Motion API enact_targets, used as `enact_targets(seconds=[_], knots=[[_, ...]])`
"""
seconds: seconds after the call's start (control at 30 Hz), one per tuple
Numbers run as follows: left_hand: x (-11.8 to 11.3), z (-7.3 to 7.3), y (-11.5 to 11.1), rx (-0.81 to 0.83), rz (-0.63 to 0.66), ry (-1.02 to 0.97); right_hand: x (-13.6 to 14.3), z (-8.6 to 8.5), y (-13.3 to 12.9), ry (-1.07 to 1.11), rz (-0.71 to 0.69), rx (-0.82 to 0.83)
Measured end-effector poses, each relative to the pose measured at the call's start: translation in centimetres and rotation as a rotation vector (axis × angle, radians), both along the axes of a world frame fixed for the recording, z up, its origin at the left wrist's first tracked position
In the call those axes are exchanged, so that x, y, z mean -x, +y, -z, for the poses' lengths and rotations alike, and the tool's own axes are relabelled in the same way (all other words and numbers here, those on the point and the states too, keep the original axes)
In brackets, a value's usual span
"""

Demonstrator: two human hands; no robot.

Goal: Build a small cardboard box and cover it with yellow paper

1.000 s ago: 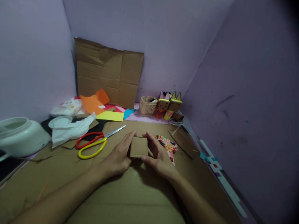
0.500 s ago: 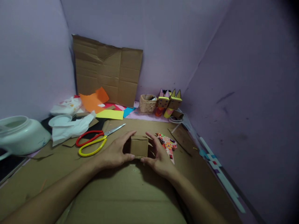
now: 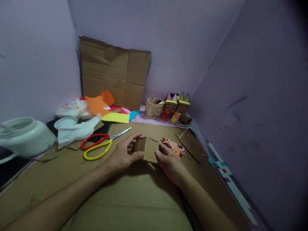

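Observation:
A small brown cardboard box (image 3: 150,150) is held between both hands above the cardboard-covered work surface. My left hand (image 3: 124,153) grips its left side, thumb on the near face and fingers behind. On the right edge my right hand (image 3: 171,162) is closed, its thumb against the box. The box is tilted so that two of its faces show; its far side is hidden. Just left of my left hand lie scissors (image 3: 97,150) with one red and one yellow handle. Behind my right hand is a floral-patterned pouch (image 3: 176,147), partly covered, with pencil tips poking out.
A large cardboard sheet (image 3: 115,73) leans on the back wall. Orange paper (image 3: 99,102), yellow paper (image 3: 116,117), a woven basket (image 3: 154,108) and cardboard animal figures (image 3: 183,106) stand or lie at the back. A white pot (image 3: 31,138) is at left, a stick (image 3: 189,149) at right.
The small box has turned in my hands, from one face toward me to two faces showing. My fingers have closed more firmly on it. The view has shifted slightly.

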State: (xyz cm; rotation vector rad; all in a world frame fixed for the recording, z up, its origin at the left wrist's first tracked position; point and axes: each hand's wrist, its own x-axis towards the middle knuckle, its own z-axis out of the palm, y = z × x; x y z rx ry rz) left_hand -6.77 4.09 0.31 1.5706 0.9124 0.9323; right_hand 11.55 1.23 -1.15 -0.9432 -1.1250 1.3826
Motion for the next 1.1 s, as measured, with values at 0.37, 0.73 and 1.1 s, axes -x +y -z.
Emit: enact_targets(seconds=[0.37,0.73,1.1], knots=[[0.0,-0.4,-0.6,-0.036,-0.023,0.0,0.5,-1.4,-0.4,0.174,-0.105,0.144],[-0.1,-0.1,-0.5,0.053,-0.002,0.008,-0.3,-0.8,-0.1,0.129,0.025,0.088],[-0.1,-0.4,-0.2,0.103,0.073,0.134,-0.1,0.0,-1.1,-0.344,0.202,-0.22]])
